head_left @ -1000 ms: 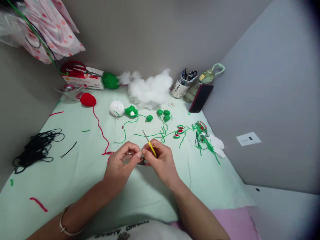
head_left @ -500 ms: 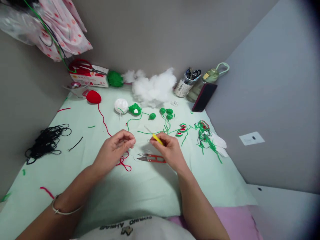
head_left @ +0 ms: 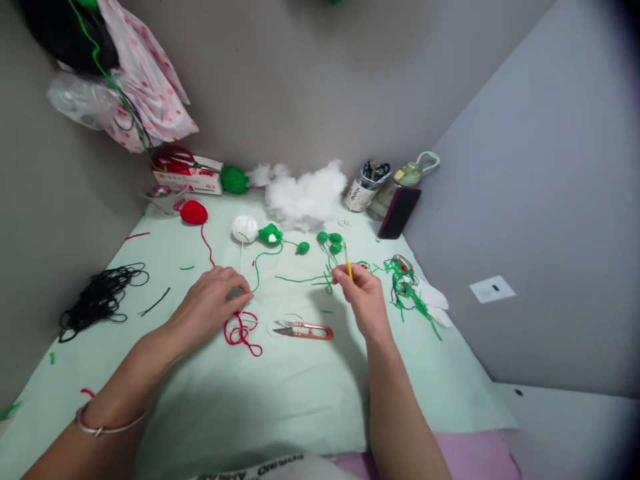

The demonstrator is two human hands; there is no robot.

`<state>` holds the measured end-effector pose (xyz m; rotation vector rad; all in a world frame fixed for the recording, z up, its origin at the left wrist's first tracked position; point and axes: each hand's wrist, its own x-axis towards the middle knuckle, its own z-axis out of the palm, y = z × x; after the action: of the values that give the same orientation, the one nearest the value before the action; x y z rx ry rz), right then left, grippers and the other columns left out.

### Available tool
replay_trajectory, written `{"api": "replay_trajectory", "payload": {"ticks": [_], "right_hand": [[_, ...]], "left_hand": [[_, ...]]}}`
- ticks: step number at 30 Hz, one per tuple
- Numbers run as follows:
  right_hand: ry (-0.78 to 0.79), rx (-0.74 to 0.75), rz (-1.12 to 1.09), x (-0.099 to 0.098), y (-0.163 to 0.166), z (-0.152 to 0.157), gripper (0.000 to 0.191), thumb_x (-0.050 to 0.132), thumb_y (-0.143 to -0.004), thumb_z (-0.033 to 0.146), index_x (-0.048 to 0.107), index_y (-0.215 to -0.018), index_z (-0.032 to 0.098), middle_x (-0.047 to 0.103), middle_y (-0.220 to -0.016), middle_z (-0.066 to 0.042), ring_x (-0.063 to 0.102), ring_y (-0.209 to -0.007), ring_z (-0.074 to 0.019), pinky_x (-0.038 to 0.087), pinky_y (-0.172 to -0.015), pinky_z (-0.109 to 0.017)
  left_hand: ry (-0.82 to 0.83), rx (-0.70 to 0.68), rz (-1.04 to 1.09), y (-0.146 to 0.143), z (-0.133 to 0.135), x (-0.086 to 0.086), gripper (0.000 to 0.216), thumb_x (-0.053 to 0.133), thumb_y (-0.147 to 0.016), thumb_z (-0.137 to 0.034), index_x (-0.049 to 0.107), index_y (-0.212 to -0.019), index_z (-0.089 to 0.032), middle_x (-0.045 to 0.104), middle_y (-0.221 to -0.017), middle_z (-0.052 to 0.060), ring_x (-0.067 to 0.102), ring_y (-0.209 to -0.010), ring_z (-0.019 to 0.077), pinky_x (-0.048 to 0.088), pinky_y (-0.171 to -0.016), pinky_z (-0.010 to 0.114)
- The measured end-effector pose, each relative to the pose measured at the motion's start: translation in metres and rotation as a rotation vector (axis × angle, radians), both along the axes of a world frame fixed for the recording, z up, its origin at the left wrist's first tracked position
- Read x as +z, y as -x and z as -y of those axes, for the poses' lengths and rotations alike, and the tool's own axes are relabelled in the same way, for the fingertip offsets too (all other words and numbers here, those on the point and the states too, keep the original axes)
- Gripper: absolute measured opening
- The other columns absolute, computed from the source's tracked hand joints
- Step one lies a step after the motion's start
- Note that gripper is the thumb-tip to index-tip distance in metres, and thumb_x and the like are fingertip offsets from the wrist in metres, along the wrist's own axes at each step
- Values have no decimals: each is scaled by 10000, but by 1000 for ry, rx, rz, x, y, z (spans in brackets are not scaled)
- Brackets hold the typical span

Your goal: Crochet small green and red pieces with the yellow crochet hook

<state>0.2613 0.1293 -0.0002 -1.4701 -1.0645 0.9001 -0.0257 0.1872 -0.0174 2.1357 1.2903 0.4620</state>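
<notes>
Left hand [head_left: 213, 303] up-left of red snips [head_left: 305, 330], palm down, fingers curled, tips pinched together; forearm runs in from lower left. Right hand [head_left: 363, 297] up-right of snips, raised, thumb and forefinger pinching yellow hook [head_left: 349, 267] upright; forearm enters from below, right of snips

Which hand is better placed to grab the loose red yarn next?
Left, likely. The left hand sits right at the red yarn; the right hand is beyond the thread snips and pinches a yellow crochet hook.
</notes>
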Motion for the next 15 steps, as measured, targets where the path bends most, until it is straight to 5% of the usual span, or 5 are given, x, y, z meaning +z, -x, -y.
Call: {"api": "replay_trajectory", "payload": {"ticks": [8, 15], "right_hand": [[95, 167, -71, -8, 27, 0, 267, 760, -783, 437, 712, -784, 175, 606, -670, 22, 363, -556, -86, 230, -501, -249], [146, 237, -270, -4, 30, 1, 336, 728, -818, 499, 655, -804, 171, 572, -667, 39, 203, -470, -42, 139, -453, -244]], "left_hand": [[55, 126, 234, -21, -13, -6, 101, 658, -743, -305, 638, -672, -236, 618, -803, 57, 523, -937, 298, 380, -986, 476], [316, 183, 677, -19, 1, 26, 282, 522, -924, -468, 628, -873, -212, 731, -1002, 86, 683, -1009, 245, 521, -939, 390]]}}
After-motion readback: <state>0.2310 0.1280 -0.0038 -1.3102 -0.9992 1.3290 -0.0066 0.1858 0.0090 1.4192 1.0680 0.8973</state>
